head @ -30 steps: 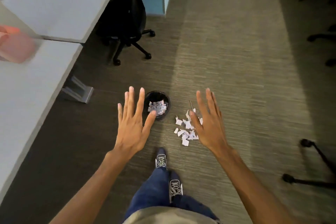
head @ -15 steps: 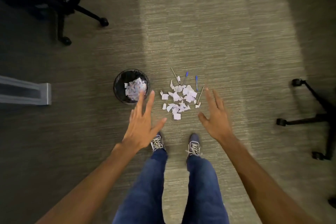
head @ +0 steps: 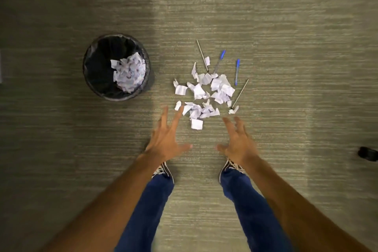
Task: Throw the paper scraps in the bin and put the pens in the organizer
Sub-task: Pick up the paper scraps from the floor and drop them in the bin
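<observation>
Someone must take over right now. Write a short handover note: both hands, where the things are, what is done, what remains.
Left hand: open, empty, above the carpet near the scraps.
Right hand: open, empty, same height.
Paper scraps: pile on the carpet in front of the shoes.
Bin: left of the pile, some paper already inside.
Pens: four lying at the pile's far and right edge.
Organizer: not in view.
Done: part of the paper binned.
Left: the remaining scraps, all pens.

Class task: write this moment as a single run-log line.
left hand open, empty | right hand open, empty | paper scraps and pens on carpet | bin partly filled
</observation>
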`<state>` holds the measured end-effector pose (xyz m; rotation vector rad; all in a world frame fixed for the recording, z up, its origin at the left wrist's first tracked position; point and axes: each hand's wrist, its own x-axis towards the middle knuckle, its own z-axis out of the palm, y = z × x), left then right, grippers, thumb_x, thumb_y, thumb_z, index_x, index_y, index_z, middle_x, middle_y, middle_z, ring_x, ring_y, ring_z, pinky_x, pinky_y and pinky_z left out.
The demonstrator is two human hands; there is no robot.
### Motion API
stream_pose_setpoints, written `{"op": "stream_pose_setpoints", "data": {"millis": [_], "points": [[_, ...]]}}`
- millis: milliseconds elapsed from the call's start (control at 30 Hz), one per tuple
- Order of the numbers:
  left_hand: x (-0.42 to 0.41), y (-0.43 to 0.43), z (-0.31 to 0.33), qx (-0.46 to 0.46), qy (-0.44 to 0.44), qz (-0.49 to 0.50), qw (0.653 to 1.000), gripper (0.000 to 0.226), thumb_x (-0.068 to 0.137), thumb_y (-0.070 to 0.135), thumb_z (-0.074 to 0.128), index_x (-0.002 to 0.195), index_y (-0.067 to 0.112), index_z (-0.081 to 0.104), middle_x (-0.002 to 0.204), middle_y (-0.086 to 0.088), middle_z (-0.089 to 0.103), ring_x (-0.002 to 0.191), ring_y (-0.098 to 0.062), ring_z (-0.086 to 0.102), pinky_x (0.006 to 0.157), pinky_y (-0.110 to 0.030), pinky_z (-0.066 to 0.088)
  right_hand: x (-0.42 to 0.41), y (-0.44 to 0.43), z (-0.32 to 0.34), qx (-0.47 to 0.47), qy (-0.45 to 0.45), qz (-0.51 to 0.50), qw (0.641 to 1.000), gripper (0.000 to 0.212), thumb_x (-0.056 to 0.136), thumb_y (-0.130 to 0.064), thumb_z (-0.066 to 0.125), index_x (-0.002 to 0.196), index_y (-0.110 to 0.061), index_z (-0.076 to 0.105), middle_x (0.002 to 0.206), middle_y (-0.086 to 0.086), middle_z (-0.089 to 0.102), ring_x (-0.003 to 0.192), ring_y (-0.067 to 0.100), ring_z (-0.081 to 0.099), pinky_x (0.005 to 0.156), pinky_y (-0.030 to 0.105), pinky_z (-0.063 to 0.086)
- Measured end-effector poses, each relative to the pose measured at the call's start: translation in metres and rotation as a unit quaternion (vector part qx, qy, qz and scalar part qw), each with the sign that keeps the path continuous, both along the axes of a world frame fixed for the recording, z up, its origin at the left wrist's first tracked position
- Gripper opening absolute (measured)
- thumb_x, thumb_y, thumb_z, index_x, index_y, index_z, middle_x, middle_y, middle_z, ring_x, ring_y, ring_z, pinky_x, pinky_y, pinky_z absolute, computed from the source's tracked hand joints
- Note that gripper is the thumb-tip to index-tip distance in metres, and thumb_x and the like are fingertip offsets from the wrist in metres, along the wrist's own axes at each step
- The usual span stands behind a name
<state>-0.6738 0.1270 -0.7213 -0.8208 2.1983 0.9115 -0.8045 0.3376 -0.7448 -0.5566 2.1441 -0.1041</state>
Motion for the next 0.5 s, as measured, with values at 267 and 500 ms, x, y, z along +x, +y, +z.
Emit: {"op": "stream_pose_setpoints", "data": {"millis": [267,500], "points": [[-0.017,-0.015,-0.229,-0.028,-0.042,-0.015,0.999,0.112,0.077,0.043,0.084,0.158,0.049,0.007,0.168,-0.01,-0.019,0.156,-0.039,-0.004,0.114,-0.074,0.024,-0.016,-0.007,-0.214,-0.023,0.025,0.105,0.994,0.096,0.092,-0.026,0.066,0.155,-0.043,-0.005,0.168,0.005,-0.006,0.154,0.033,0.011,0.113,0.047,0.037],[-0.031,-0.017,-0.306,-0.098,-0.039,-0.078,0.991,0.103,0.086,0.03,0.079,0.16,0.04,0.008,0.167,-0.012,-0.022,0.155,-0.041,0.005,0.11,-0.068,0.038,-0.021,-0.032,-0.294,-0.038,0.079,0.173,0.981,0.105,0.09,-0.031,0.069,0.154,-0.042,-0.014,0.166,0.015,-0.006,0.151,0.041,0.017,0.098,0.054,0.051]]}}
